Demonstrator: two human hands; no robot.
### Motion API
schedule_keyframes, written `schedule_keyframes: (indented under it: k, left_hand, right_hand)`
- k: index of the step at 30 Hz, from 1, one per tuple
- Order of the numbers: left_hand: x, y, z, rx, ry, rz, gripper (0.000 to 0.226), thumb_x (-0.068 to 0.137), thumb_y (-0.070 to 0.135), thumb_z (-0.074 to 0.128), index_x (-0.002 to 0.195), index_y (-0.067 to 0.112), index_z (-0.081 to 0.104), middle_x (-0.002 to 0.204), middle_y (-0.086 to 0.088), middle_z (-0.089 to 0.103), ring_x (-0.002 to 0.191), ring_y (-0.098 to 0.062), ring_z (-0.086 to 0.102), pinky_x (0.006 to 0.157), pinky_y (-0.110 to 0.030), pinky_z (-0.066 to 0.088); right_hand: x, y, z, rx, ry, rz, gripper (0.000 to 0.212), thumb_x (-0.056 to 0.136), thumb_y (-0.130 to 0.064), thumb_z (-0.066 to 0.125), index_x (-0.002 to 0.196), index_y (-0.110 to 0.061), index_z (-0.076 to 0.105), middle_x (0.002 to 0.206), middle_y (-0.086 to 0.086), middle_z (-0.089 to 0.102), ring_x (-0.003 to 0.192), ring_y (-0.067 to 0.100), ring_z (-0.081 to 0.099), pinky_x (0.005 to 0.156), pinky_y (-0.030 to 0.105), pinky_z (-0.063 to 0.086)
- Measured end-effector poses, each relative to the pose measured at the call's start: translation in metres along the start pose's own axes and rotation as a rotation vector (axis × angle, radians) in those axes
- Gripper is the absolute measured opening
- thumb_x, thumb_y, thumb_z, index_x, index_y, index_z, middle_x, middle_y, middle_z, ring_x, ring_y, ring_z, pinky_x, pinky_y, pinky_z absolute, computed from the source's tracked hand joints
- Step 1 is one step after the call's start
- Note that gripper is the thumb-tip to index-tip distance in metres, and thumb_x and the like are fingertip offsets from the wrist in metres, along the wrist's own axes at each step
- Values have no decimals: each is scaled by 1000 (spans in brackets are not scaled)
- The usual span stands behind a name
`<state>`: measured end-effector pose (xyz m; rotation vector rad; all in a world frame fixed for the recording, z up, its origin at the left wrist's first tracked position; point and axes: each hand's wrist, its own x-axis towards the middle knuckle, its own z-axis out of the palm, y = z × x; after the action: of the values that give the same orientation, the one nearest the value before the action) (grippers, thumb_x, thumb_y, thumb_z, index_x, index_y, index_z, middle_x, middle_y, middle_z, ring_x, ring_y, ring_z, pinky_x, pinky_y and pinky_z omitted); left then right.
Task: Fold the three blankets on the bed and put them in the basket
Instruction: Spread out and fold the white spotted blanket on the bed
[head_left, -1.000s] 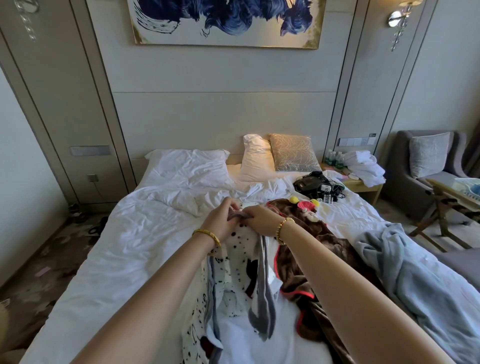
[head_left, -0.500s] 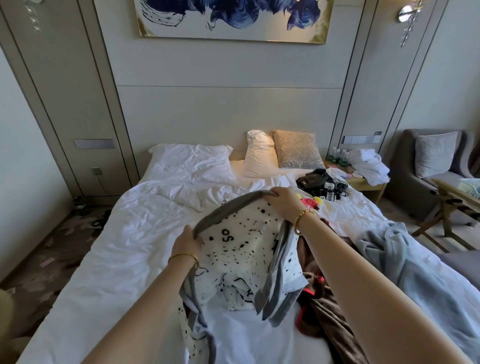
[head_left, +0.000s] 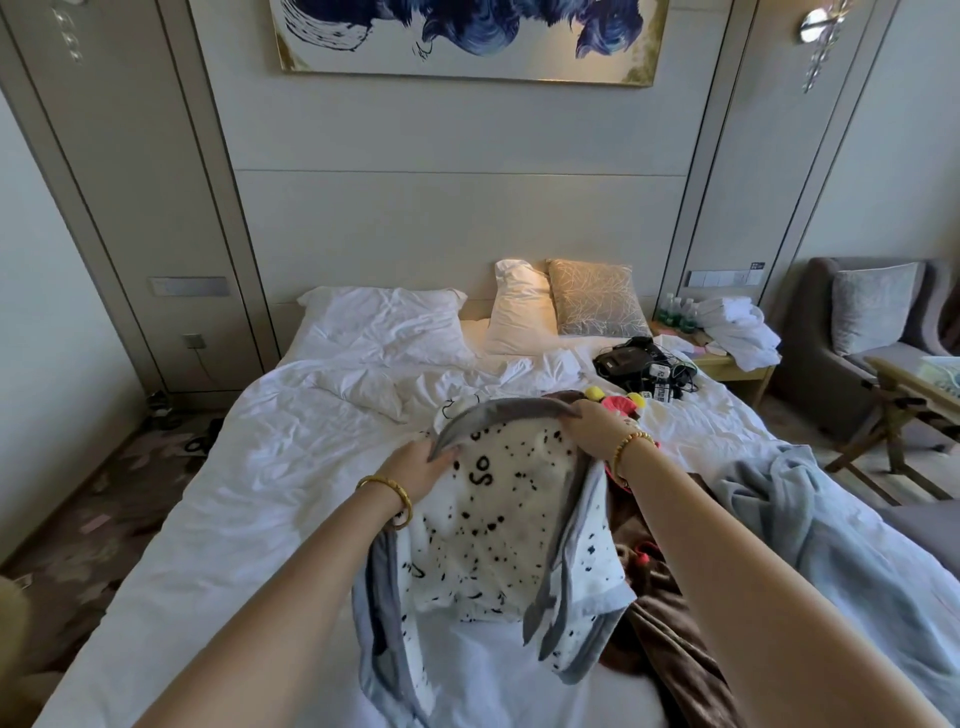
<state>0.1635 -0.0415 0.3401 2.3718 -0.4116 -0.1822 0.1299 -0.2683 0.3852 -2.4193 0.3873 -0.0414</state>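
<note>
While left hand (head_left: 415, 460) and right hand (head_left: 589, 426) grip spotted blanket (head_left: 498, 519) (grey-edged), brown blanket (head_left: 660, 597) beside it on bed (head_left: 234, 493)

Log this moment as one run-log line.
left hand: grips grey edge | right hand: grips same edge | white black-spotted grey-bordered blanket: raised, spread | brown blanket, light blue blanket: unfolded

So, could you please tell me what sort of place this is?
Probably a hotel bedroom: a wide bed against a panelled headboard wall, a wall switch panel by it, and an armchair alongside.
</note>
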Motion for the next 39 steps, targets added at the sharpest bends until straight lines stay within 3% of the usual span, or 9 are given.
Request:
schedule_keyframes:
  k: [3, 7, 10, 15, 21, 25, 31, 35, 39]
  left_hand:
    - [2, 18, 2, 36, -38, 56, 46, 96, 45, 39, 104, 5, 60, 82, -11, 61, 72, -22, 56, 64, -28, 42]
    - [5, 42, 0, 238, -199, 144, 32, 98, 37, 38, 117, 18, 55, 99, -5, 58, 84, -20, 53, 73, -28, 40]
    - [6, 47, -7, 347, -318, 208, 21, 98, 27, 40, 111, 15, 52, 91, 3, 50, 75, -11, 46, 66, -21, 35]
    - [3, 40, -17, 307, -381, 189, 23, 92, 30, 47, 69, 25, 45, 63, 8, 43, 57, -10, 39, 53, -23, 29]
    - [3, 6, -10, 127, -77, 53, 16, 82, 12, 56, 93, 22, 50, 83, -1, 55, 70, -16, 54, 61, -27, 47]
    - [-7, -35, 3, 90, 197, -147, 21, 82, 7, 54, 77, 22, 39, 87, -4, 46, 63, -19, 48, 49, -25, 36]
    - [-10, -49, 4, -68, 84, -69, 24, 91, 38, 55, 74, 23, 47, 63, 6, 47, 53, -7, 44, 48, -18, 29]
    - [-5, -26, -2, -258, 159, -4, 29, 94, 42, 46, 81, 17, 55, 63, 4, 46, 55, -10, 42, 51, -20, 30]
    - [2, -9, -9, -217, -66, 53, 25, 94, 38, 49, 96, 15, 58, 93, -4, 55, 83, -15, 50, 74, -27, 38]
  right_hand:
    - [2, -3, 13, 94, -67, -78, 3, 94, -13, 46, 92, -11, 47, 78, 3, 45, 67, 13, 39, 68, 29, 37]
    - [-8, -20, 22, 297, -379, -227, 67, 88, -5, 56, 144, -19, 21, 107, 12, 54, 86, 17, 51, 70, 19, 43]
    - [-17, -34, 23, -10, -550, -372, 82, 85, -20, 67, 148, -24, 15, 125, 1, 49, 111, 13, 51, 94, 18, 41]
    - [-21, -44, 31, -292, -452, -445, 17, 86, -22, 64, 94, -9, 57, 86, 3, 59, 82, 19, 54, 72, 22, 44]
    - [-6, -37, 24, 35, -31, -382, 20, 89, -20, 53, 70, -15, 49, 59, -4, 43, 50, 9, 37, 48, 22, 30]
    - [7, -29, 4, 275, 192, -259, 19, 90, -20, 48, 73, -11, 51, 55, -1, 41, 47, 12, 35, 46, 23, 27]
    - [20, -10, 0, 142, 155, -142, 27, 89, -22, 49, 64, -15, 46, 55, -1, 42, 48, 13, 39, 44, 22, 28]
    - [20, -1, 15, -322, -104, -88, 27, 90, -30, 52, 97, -4, 59, 81, 11, 59, 75, 23, 56, 62, 27, 43]
    - [6, -6, 26, -296, -344, -206, 87, 79, -42, 69, 147, -15, 22, 133, 10, 50, 113, 21, 52, 90, 25, 40]
